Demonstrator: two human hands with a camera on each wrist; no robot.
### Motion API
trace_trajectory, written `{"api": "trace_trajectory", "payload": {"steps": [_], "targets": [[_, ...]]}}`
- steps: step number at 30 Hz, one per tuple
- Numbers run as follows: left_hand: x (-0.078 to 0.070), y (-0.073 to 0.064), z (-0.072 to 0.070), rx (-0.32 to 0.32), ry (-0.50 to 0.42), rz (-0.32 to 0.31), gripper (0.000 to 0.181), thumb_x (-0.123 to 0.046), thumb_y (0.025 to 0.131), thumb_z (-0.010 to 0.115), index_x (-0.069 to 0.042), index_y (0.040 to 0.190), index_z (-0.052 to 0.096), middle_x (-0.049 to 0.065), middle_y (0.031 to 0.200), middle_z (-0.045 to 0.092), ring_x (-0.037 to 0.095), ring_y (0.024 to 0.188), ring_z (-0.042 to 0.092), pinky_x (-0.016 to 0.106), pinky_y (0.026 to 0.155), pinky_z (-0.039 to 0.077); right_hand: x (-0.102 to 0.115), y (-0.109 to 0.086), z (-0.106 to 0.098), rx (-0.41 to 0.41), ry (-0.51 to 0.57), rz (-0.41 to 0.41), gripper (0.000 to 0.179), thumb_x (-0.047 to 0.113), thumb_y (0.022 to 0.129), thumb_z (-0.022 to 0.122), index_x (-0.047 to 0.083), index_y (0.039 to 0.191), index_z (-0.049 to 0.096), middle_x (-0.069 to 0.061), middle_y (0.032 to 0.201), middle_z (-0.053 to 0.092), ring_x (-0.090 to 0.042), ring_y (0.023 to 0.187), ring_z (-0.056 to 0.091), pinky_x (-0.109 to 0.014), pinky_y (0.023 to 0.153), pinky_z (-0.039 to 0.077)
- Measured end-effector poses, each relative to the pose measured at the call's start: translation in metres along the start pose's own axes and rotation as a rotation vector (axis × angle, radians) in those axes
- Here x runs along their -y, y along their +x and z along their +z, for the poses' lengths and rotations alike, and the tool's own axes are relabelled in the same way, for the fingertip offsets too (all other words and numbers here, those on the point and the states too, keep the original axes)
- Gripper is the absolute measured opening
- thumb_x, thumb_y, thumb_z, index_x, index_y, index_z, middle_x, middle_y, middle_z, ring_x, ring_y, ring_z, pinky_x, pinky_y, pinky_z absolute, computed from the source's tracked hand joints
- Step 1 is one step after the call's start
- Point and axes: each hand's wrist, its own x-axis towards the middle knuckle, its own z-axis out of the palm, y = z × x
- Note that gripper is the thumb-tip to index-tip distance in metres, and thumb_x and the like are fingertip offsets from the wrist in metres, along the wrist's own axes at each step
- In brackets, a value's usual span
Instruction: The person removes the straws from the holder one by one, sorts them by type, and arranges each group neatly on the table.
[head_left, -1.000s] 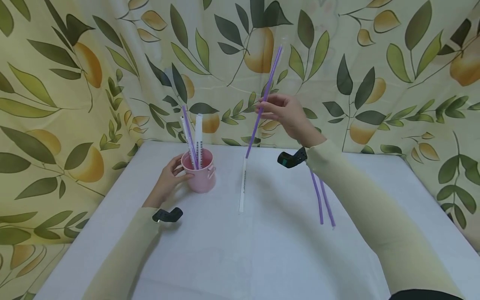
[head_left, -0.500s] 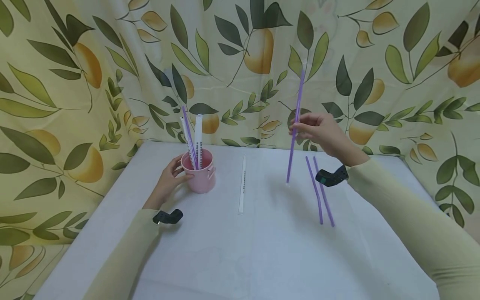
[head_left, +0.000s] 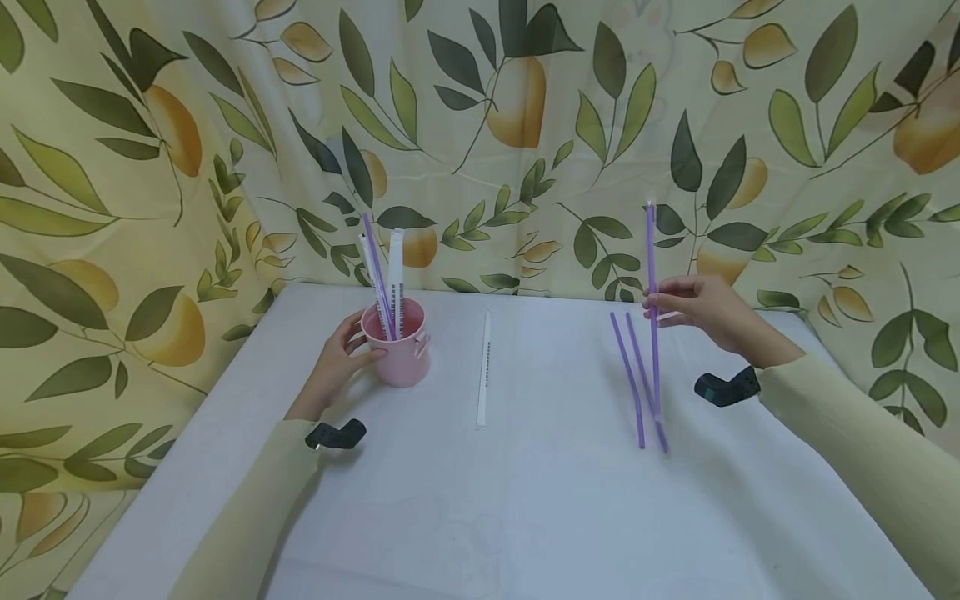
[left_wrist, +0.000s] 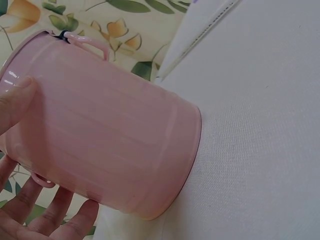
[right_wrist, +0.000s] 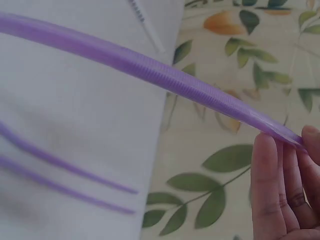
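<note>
My left hand (head_left: 335, 373) grips a small pink bucket (head_left: 406, 363) with little loop handles. In the left wrist view the thumb (left_wrist: 20, 100) lies on the bucket's wall and the fingers curl under the other side. Inside the bucket stand a purple straw (head_left: 375, 258) and white paper-wrapped straws (head_left: 397, 262) with printing. My right hand (head_left: 712, 315) pinches another purple straw (right_wrist: 150, 70), in a clear wrapper, between thumb and fingers. It hangs upright, overlapping one of two purple straws (head_left: 628, 379) lying side by side on the table.
A single white wrapped straw (head_left: 484, 375) lies on the white tabletop (head_left: 480, 517) between the hands. Behind the table's far edge hangs a leaf-and-fruit patterned curtain (head_left: 450, 192), which also covers the left side.
My right hand has carried its purple straw rightward and down, away from the white straw to above the two lying purple ones. The left hand and bucket have stayed in place.
</note>
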Motion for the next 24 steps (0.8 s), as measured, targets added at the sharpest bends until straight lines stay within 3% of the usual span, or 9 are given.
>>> {"api": "trace_trajectory", "payload": {"steps": [4,13,16,20,24], "targets": [[0.000,0.000,0.000,-0.001,0.011,-0.015,0.081,-0.009,0.083,0.069,-0.015,0.149,0.023,0.016,0.151,0.029,0.036,0.139,0.030,0.049,0.115,0.030,-0.020,-0.001,-0.004,0.014,-0.057,0.064,0.048,0.028,0.092,0.058,-0.008,0.124,0.052,0.010,0.094,0.070,-0.001,0.085,0.067,-0.025,0.080,0.058],[-0.002,-0.002,0.001,-0.005,0.011,-0.026,0.082,-0.009,0.084,0.069,-0.017,0.150,0.022,0.015,0.153,0.027,0.035,0.140,0.029,0.049,0.115,0.030,-0.067,0.008,-0.009,0.075,-0.109,0.151,0.055,0.031,0.095,0.054,-0.012,0.129,0.046,-0.009,0.108,0.069,-0.004,0.089,0.066,-0.029,0.086,0.057],[-0.012,-0.007,0.004,0.000,0.011,-0.037,0.080,-0.007,0.084,0.068,-0.014,0.150,0.021,0.017,0.152,0.026,0.036,0.140,0.028,0.049,0.115,0.029,-0.081,0.011,-0.010,0.085,-0.105,0.195,0.057,0.031,0.095,0.054,-0.012,0.131,0.044,-0.013,0.112,0.068,-0.004,0.089,0.066,-0.031,0.088,0.057],[-0.025,-0.014,0.007,0.009,0.008,-0.043,0.079,-0.004,0.085,0.066,-0.010,0.149,0.021,0.020,0.152,0.025,0.038,0.141,0.027,0.049,0.116,0.029,-0.091,0.013,-0.010,0.101,-0.084,0.232,0.055,0.028,0.095,0.054,-0.013,0.131,0.043,-0.013,0.113,0.067,-0.003,0.089,0.065,-0.031,0.087,0.057],[-0.023,-0.013,0.006,0.007,0.003,-0.033,0.079,-0.002,0.085,0.066,-0.009,0.149,0.020,0.020,0.153,0.025,0.038,0.141,0.026,0.049,0.115,0.029,-0.095,0.015,-0.010,0.119,-0.068,0.244,0.055,0.026,0.095,0.054,-0.013,0.131,0.041,-0.012,0.113,0.067,-0.001,0.088,0.065,-0.030,0.088,0.057]]}}
